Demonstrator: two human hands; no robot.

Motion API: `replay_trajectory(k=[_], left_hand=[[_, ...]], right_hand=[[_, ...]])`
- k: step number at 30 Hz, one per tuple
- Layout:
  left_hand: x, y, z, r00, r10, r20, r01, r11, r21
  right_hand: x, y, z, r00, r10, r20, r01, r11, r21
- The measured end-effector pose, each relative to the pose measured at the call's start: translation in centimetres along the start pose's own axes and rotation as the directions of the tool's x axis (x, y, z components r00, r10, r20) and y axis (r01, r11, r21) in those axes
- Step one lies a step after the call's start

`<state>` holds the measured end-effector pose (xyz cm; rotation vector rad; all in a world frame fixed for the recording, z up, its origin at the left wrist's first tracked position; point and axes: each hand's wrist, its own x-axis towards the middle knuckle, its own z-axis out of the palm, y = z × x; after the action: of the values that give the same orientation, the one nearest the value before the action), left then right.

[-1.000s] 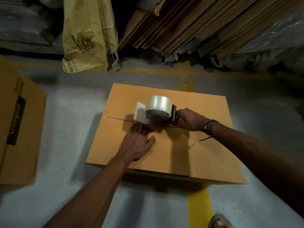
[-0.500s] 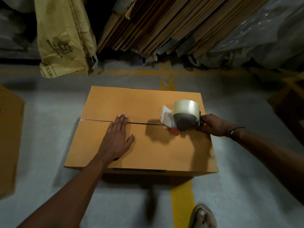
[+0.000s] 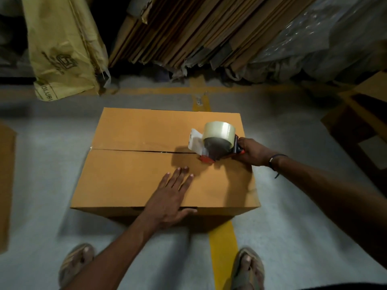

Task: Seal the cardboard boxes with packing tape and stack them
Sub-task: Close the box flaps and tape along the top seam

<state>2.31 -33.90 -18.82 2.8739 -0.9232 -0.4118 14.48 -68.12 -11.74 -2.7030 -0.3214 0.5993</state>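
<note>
A closed brown cardboard box (image 3: 134, 176) sits on the grey floor in front of me, its top seam running left to right with clear tape laid along it. My right hand (image 3: 252, 151) grips the red handle of a tape dispenser (image 3: 213, 141) carrying a clear tape roll, pressed onto the seam near the box's right edge. My left hand (image 3: 169, 195) lies flat on the near flap with straight fingers, thumb hooked over the front edge.
Flattened cartons (image 3: 199, 30) lean against the back. A yellow sack (image 3: 60, 47) hangs at the back left. Another cardboard box (image 3: 6, 185) stands at the left edge, and an open one (image 3: 364, 109) at the right. My sandalled feet (image 3: 249, 268) straddle a yellow floor line (image 3: 222, 248).
The dispenser has travelled rightward along the seam toward the box's right edge. My left hand slid right and back to the box's near edge.
</note>
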Motion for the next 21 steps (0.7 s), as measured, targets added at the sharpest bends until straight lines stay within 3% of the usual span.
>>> replay_trajectory(k=[9,12,16,19,21], left_hand=[[-4.0,-10.2,-2.3,0.993,0.113,0.03,-0.114,0.993,0.012],[-4.0,-12.0,-3.6,0.99,0.135,0.027,-0.133,0.989,-0.066],[-1.6,-11.9,-4.9,0.989,-0.015,-0.15,-0.017,0.978,-0.206],[1.9,-10.9,-5.0,0.98,-0.161,-0.113,0.128,0.959,-0.253],[3.6,-9.4,-4.8,0.979,-0.17,-0.111,0.14,0.962,-0.234]], right_hand=[[2.1,-6.9,3.1,0.992,-0.097,-0.082,0.098,0.995,0.001],[3.0,-8.0,3.5,0.992,-0.1,-0.08,0.1,0.995,0.0],[3.6,-7.4,3.2,0.993,-0.109,-0.044,0.11,0.993,0.035],[3.7,-7.2,3.2,0.991,-0.127,-0.035,0.13,0.989,0.065],[3.8,-7.1,3.2,0.992,-0.123,-0.04,0.126,0.99,0.06]])
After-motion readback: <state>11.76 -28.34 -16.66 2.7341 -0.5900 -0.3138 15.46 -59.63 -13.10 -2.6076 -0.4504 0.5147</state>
